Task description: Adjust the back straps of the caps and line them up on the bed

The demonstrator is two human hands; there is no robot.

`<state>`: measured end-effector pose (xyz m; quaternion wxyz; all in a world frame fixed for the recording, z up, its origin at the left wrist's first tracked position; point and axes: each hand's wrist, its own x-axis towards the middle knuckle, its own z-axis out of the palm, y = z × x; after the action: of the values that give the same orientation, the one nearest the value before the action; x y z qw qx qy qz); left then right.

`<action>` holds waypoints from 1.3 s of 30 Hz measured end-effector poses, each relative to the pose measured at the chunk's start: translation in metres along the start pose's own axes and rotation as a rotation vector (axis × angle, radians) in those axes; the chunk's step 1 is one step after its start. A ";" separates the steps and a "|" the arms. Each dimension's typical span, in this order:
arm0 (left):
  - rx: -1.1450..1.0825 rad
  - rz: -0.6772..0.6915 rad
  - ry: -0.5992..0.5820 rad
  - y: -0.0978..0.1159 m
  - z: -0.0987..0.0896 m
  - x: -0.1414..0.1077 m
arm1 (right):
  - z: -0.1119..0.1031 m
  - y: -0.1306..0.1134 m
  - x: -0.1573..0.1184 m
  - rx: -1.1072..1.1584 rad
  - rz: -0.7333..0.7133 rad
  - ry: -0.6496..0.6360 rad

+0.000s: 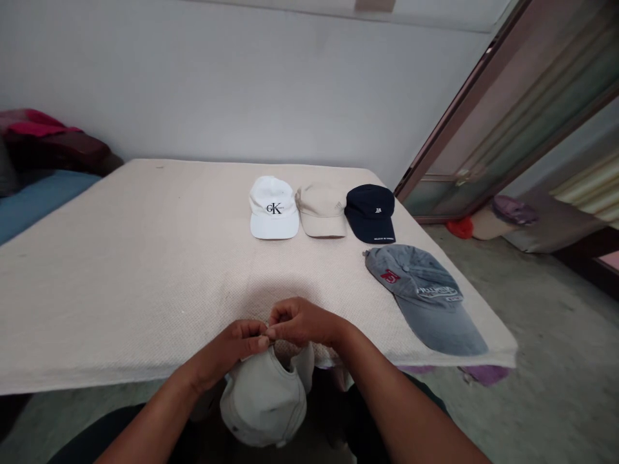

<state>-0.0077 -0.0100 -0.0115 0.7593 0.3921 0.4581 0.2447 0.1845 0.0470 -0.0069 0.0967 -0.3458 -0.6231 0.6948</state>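
A pale grey-beige cap (264, 399) hangs at the table's front edge, its opening facing up toward the hands. My left hand (236, 345) pinches the cap's strap end from the left. Fingers of my right hand (300, 322) are pinched at the same spot, touching the left fingertips; the small strap part between them is mostly hidden. Farther back, a white cap (274, 209), a beige cap (322, 209) and a navy cap (371, 212) sit in a row, brims toward me. A faded grey-blue cap (425, 296) lies tilted at the right.
The table (120, 277) has a cream textured cover and meets a white wall behind. Dark red and pink items (53, 142) lie at the far left beside blue fabric. At the right are a glass-panelled door and a red bag (459, 227) on the floor.
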 end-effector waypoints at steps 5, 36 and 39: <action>-0.081 -0.027 0.011 -0.003 -0.001 0.002 | 0.000 0.002 -0.003 0.055 0.003 -0.016; -0.504 0.007 0.225 0.010 0.011 0.012 | -0.012 -0.003 -0.017 0.298 -0.154 0.021; -0.645 0.010 0.260 0.016 0.005 0.013 | -0.016 -0.007 -0.025 0.291 -0.185 0.085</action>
<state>0.0024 0.0070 -0.0038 0.7781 0.0998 0.4483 0.4286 0.2111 0.0471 0.0090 0.2355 -0.2981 -0.5404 0.7508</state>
